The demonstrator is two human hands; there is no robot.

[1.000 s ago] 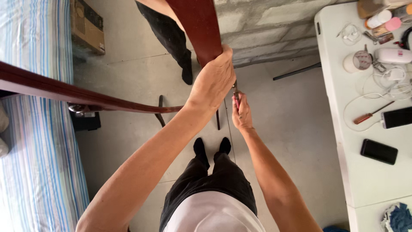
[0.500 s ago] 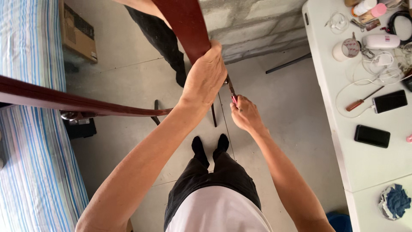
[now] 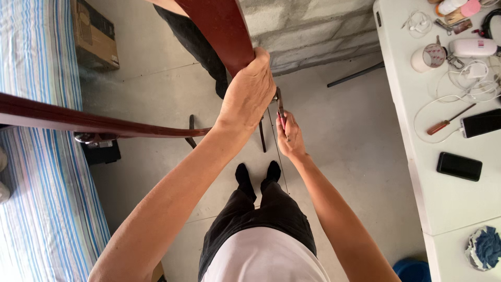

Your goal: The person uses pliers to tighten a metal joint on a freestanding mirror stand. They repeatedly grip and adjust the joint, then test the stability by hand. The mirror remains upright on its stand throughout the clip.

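Dark red-brown wooden frame piece (image 3: 222, 31) is clamped from above by the left hand (image 3: 249, 96), seemingly to steady it, while the right hand (image 3: 288, 137) below is closed around a red-handled tool (image 3: 281, 112) pointing up at its underside

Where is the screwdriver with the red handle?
The screwdriver lies on the white table at the right of the head view, between the white cables and the black phone.
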